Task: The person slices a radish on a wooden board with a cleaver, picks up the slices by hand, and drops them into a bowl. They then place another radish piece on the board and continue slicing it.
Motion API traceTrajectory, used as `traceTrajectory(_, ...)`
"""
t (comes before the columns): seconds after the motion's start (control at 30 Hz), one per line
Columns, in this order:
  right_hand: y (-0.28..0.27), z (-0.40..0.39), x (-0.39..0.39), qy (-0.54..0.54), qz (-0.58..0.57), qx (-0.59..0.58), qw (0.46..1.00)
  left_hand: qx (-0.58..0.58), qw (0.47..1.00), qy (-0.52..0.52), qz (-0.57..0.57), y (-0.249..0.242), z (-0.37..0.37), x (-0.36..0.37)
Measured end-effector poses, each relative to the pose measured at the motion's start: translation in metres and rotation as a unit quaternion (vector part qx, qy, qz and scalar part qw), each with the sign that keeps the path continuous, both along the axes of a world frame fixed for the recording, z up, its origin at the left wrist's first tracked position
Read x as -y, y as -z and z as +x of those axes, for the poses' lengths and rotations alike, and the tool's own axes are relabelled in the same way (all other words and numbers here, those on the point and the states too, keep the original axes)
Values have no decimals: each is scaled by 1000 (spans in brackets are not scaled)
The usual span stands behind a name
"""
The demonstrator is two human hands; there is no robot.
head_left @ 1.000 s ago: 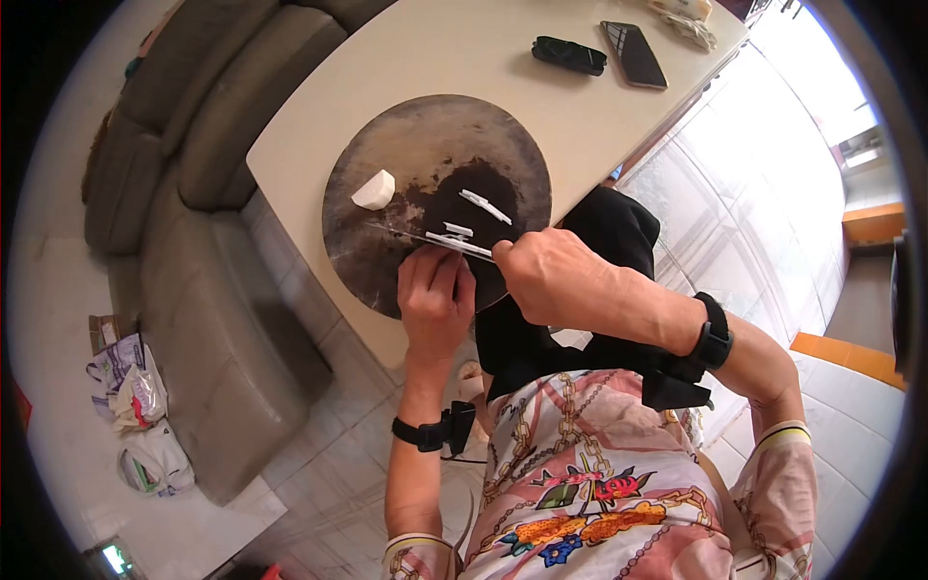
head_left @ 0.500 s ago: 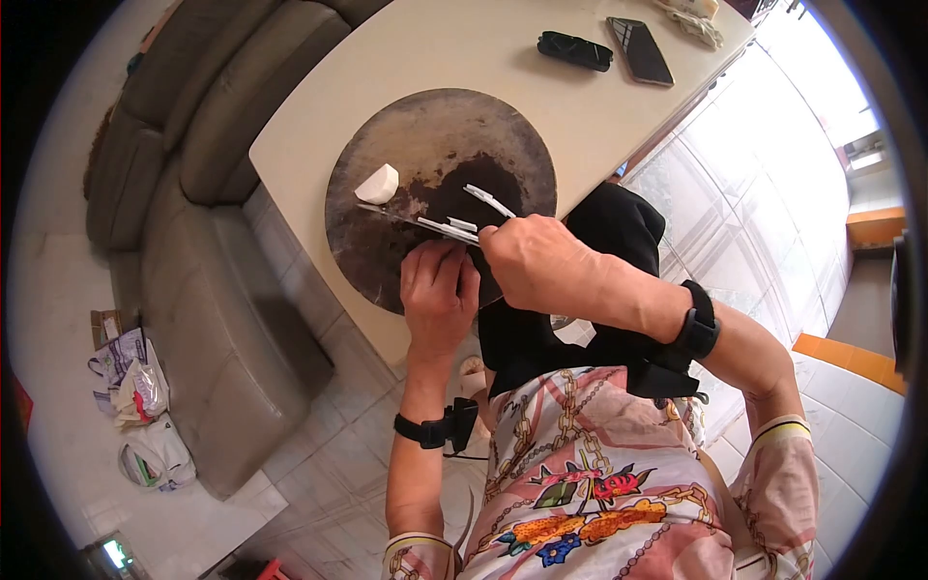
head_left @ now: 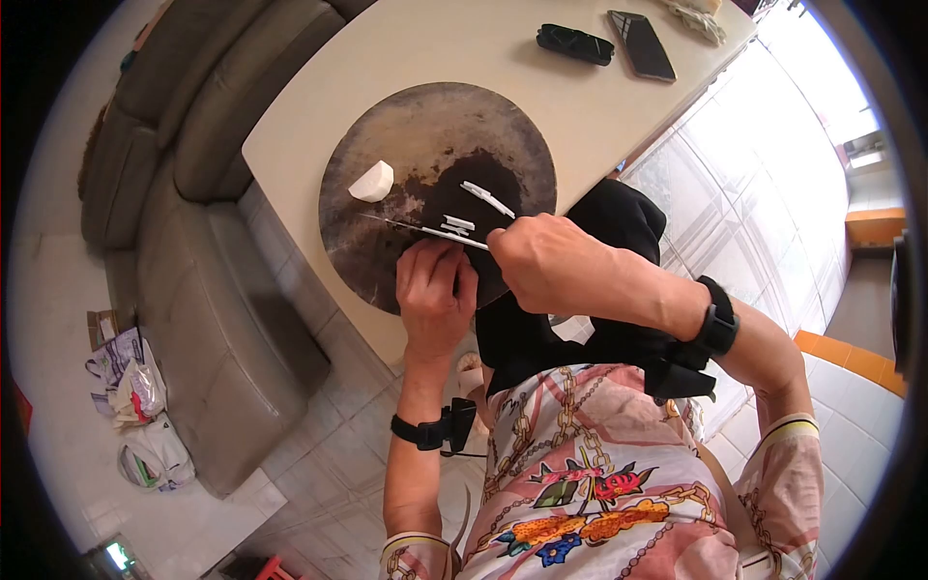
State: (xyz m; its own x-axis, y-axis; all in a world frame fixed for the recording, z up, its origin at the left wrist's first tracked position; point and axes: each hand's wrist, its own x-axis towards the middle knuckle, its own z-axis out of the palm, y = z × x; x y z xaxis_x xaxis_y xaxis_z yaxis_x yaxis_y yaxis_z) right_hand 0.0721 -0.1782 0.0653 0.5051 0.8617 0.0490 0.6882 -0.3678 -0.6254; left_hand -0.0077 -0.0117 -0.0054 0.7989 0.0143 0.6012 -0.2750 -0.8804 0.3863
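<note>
A round dark cutting board (head_left: pixel 387 126) lies on the pale table. My right hand (head_left: pixel 546 261) is wrapped round the handle of a knife (head_left: pixel 398 223), whose thin blade points left across the board. My left hand (head_left: pixel 435 290) is at the board's near edge, its fingers curled beside the blade; what they press on is hidden beneath them. White cut strips (head_left: pixel 458 224) lie just beyond the blade, and more white strips (head_left: pixel 488 198) lie farther right. A white chunk (head_left: pixel 372 182) with a flat cut side rests on the board's left part.
At the table's (head_left: pixel 454 43) far side are a black case (head_left: pixel 575 44), a phone (head_left: pixel 642 45) and a pale cloth glove (head_left: pixel 698 21). A grey sofa (head_left: pixel 227 338) stands left, with bags (head_left: pixel 155 449) on the floor beyond.
The knife and my right hand have shifted slightly toward the right and down. White strips that were against the blade now lie apart from it on the board.
</note>
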Motion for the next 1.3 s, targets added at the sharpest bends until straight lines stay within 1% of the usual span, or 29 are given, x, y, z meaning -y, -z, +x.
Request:
traceTrajectory(0.1,1,4,-8,-17,22,16,999,-1,1000,4,1,2,1,0)
traceTrajectory(0.17,7,3,-13,31,35,1,999,-1,1000,15,-6,2,0,-2)
traceTrajectory(0.3,14,2,-6,51,43,-10,998,10,1000,18,-3,3,0,-1)
traceTrajectory(0.4,14,-1,3,60,29,-17,998,20,1000,10,-4,5,0,0)
traceTrajectory(0.5,11,-3,5,66,43,-4,997,24,1000,-3,-19,6,-1,-1)
traceTrajectory(0.6,9,-5,6,65,40,-19,997,32,999,-16,-28,5,-2,1)
traceTrajectory(0.67,10,-7,7,62,43,-25,997,37,998,-46,-29,2,-3,1)
traceTrajectory(0.8,9,-12,12,64,45,-21,997,22,997,-57,-42,0,-5,1)
traceTrajectory(0.87,5,-14,16,56,24,-33,998,-10,993,-61,-100,-9,-7,3)
traceTrajectory(0.97,5,-19,18,55,19,-25,998,-11,996,-37,-77,1,-11,-3)
traceTrajectory(1.07,1,-25,16,49,-9,-15,999,-23,994,-46,-96,0,-11,-2)
traceTrajectory(1.3,-1,-33,15,52,-32,-9,998,-2,995,-46,-83,3,-11,-1)
